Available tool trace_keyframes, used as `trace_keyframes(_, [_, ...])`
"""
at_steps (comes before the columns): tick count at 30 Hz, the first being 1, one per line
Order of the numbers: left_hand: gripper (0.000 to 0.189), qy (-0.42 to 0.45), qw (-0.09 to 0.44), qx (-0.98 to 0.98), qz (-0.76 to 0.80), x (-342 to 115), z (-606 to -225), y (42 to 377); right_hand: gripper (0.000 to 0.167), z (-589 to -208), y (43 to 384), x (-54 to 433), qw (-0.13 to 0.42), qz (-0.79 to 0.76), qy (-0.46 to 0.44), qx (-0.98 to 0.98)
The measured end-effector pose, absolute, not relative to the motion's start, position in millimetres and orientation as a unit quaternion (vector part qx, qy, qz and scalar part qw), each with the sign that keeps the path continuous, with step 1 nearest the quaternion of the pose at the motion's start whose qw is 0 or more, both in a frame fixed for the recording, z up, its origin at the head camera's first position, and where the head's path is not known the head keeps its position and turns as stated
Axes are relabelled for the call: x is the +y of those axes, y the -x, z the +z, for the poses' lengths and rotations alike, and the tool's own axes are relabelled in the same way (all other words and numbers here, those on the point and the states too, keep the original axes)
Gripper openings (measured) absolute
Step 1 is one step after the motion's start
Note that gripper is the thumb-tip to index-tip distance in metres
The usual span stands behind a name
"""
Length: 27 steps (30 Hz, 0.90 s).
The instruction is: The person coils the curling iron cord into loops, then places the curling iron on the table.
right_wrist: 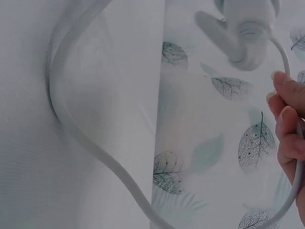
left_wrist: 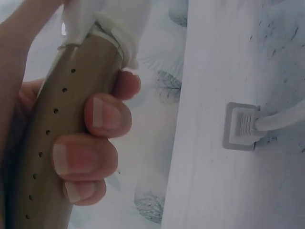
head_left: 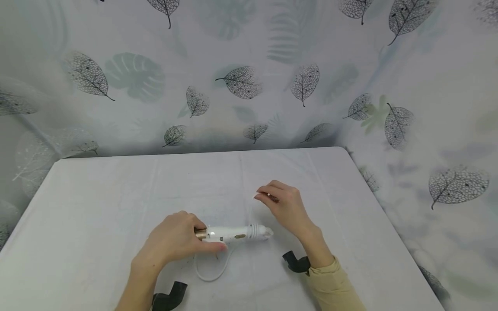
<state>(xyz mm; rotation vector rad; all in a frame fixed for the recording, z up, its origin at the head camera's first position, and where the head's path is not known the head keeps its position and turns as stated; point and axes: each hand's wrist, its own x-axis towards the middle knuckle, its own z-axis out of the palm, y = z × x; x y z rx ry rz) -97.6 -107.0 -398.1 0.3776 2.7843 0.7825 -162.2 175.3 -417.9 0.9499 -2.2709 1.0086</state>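
A white and gold hair styling iron [head_left: 229, 233] lies crosswise in front of me in the head view. My left hand [head_left: 177, 237] grips its gold end, fingers curled round the gold body [left_wrist: 71, 100] with its row of small holes. White cord is wound about the iron's right end [right_wrist: 250, 43]. Up and to the right of that end, my right hand [head_left: 289, 209] pinches the white cord [right_wrist: 287, 62] between thumb and fingertips. A loose loop of cord [head_left: 210, 278] hangs below the iron. In the left wrist view, a squarish white plug [left_wrist: 243, 126] appears at the cord's end.
A white-covered table [head_left: 97, 207] spans the work area. Behind it and to the right hang leaf-patterned sheets [head_left: 241, 116]. Black curved mounts [head_left: 170, 297] sit by both wrists. A long bend of cord [right_wrist: 109, 162] crosses the right wrist view.
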Motion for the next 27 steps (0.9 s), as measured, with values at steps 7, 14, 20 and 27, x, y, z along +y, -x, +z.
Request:
trace_keyframes(7, [0.065, -0.059, 0.125, 0.960, 0.244, -111.0, -396.0, 99.2, 0.013, -414.8, 158.7, 171.4, 0.236, 0.379, -0.365, -0.817])
trace_keyframes(14, [0.070, -0.038, 0.103, 0.965, 0.239, -113.3, -397.7, 100.4, 0.006, -412.2, 152.4, 167.2, 0.190, 0.400, -0.376, -0.814])
trace_keyframes(20, [0.073, -0.021, 0.066, 0.971, 0.231, -114.6, -397.0, 100.8, 0.004, -412.7, 149.3, 162.0, 0.150, 0.436, -0.413, -0.785])
trace_keyframes(27, [0.067, -0.021, 0.022, 0.972, 0.234, -115.3, -396.4, 102.6, 0.006, -413.5, 146.8, 158.6, 0.113, 0.441, -0.450, -0.768])
